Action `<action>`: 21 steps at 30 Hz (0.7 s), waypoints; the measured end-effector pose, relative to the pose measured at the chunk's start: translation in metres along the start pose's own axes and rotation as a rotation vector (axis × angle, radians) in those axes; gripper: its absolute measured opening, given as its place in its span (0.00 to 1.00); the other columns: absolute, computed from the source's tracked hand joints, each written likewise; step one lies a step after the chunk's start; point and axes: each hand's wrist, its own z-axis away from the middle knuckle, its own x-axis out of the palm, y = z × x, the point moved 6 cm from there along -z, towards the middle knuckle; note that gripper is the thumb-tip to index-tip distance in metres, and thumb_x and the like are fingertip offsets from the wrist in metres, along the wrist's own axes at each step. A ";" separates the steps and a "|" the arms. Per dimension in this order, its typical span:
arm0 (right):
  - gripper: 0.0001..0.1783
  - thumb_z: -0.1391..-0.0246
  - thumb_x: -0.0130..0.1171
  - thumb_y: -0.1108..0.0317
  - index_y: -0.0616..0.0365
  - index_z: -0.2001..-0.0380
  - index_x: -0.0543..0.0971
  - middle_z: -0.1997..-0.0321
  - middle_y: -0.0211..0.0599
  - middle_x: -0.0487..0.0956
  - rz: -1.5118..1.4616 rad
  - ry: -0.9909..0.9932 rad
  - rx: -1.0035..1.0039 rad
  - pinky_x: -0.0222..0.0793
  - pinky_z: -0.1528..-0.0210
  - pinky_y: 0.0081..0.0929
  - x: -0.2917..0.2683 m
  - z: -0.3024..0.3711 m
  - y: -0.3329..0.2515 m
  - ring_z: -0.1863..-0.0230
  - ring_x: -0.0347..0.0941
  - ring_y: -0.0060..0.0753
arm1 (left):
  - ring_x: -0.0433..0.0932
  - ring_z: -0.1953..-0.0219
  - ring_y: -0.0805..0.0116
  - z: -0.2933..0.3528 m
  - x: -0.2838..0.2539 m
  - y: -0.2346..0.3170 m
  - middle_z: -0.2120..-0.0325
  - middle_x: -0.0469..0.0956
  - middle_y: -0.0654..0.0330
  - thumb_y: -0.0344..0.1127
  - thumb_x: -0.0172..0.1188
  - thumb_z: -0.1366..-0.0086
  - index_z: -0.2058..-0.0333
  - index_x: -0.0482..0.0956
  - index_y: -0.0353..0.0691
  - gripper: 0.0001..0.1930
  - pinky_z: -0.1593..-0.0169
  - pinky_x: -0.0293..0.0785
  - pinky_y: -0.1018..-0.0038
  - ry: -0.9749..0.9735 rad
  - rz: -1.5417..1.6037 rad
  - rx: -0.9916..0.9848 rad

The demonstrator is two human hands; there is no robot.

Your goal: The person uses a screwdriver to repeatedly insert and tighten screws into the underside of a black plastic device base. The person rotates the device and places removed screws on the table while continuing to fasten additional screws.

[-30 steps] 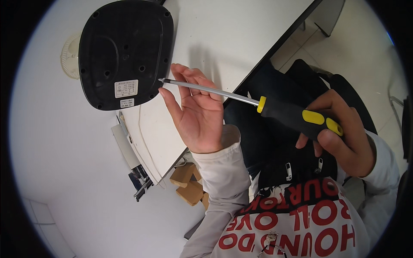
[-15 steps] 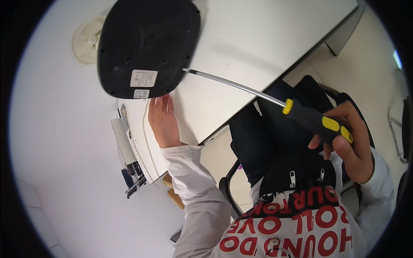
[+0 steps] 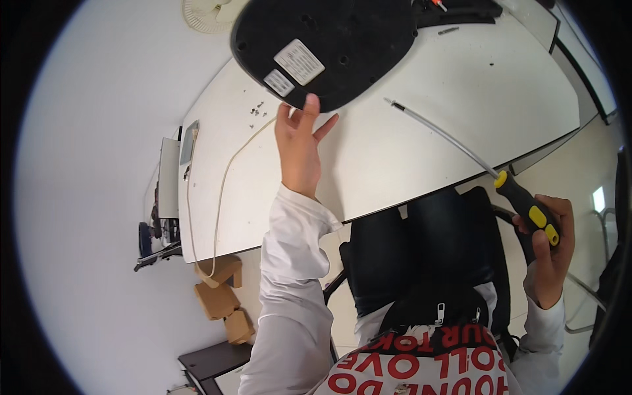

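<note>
Black base (image 3: 359, 39) with two white labels (image 3: 299, 61) is tilted over the far part of the worktop (image 3: 408, 158), underside facing the camera, its top cut off by the view; whether it rests there cannot be told. The left hand (image 3: 299, 141) has its grip clamped on the near edge of the base, one finger out to the side. The right hand (image 3: 552, 263) has its grip closed around the handle of one yellow-and-black screwdriver (image 3: 526, 204), the tip apart from the base. About three brown cardboard boxes (image 3: 217, 301) are beyond the worktop's left end, their insides hidden. One pale cord (image 3: 231, 158) crosses the worktop and hangs over its edge. Near it lie several screws (image 3: 254, 112), too small to count surely. One white fan (image 3: 214, 13) is partly in view.
</note>
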 end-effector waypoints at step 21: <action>0.20 0.56 0.60 0.68 0.63 0.59 0.70 0.70 0.36 0.71 0.147 0.180 -0.436 0.65 0.68 0.17 0.044 -0.057 -0.096 0.72 0.69 0.23 | 0.72 0.73 0.76 -0.027 -0.009 0.040 0.65 0.71 0.59 0.45 0.52 0.36 0.64 0.62 0.36 0.16 0.56 0.79 0.62 0.037 0.394 0.094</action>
